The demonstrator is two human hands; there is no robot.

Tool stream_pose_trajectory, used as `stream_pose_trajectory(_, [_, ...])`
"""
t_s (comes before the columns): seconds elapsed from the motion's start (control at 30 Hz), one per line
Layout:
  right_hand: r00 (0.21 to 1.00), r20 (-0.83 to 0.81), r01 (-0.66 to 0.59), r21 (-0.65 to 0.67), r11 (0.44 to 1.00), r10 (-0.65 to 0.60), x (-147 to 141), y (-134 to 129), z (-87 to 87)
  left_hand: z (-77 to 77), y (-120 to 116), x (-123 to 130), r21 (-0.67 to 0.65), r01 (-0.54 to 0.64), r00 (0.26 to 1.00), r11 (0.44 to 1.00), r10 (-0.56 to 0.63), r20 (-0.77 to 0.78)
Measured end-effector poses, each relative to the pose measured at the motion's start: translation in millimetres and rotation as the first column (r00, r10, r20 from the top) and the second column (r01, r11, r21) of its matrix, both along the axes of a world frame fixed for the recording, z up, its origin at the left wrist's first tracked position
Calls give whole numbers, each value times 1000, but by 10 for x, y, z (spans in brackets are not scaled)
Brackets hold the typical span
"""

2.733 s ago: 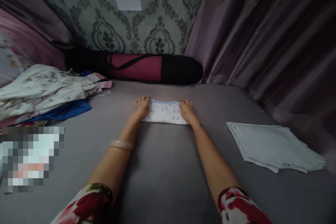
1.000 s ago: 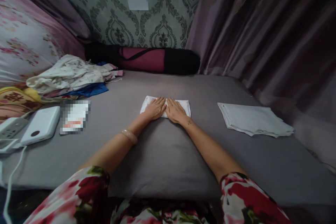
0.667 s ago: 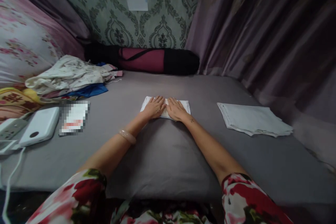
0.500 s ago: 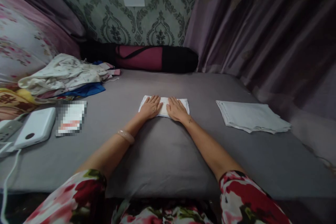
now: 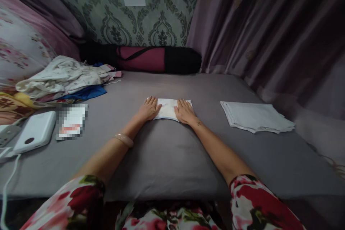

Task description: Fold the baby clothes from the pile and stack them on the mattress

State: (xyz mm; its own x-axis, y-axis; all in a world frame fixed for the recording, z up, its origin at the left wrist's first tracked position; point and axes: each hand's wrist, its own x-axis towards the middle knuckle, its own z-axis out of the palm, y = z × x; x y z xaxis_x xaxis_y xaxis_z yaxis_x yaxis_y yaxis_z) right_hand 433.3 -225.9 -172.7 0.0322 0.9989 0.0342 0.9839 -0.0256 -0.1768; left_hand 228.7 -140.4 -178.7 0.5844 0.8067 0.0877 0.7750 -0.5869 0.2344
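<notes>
A small, folded rectangle of white fabric with a pale blue near edge (image 5: 168,109) lies flat on the grey sheeted mattress (image 5: 161,161), on the near side of the long black-and-maroon cylindrical bag (image 5: 142,58) and apart from it. It sits directly under the fingers: the bare left hand (image 5: 150,110) covers its left end and the bare right hand (image 5: 185,111) its right end, so neither hand is nearer. Both hands are palm down, fingers extended and released, pressing rather than grasping; the middle of the fabric shows between the thumbs.

The fabric's long axis runs side to side, roughly parallel to the bag, while the fingers point across it, toward the bag. One short end faces left, the other right; no clear front can be told. A flat stack of pale white cloth (image 5: 256,116) lies well to the right of the bag, on its near side.
</notes>
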Motion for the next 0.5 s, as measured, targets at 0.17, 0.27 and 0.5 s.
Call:
stream_pose_trajectory(0.17, [1000,-26,-15,2,1000,15,142,-67,72,18,61,-131,-32,13,999,999,-12,41])
stream_pose_trajectory(0.27, [1000,-10,17,17,1000,-17,231,-121,50,-35,74,-239,-36,3,1000,999,-2,22])
stream_pose_trajectory(0.5, [1000,-14,18,-73,997,-19,266,-113,64,-107,119,-275,-88,7,1000,996,-6,15])
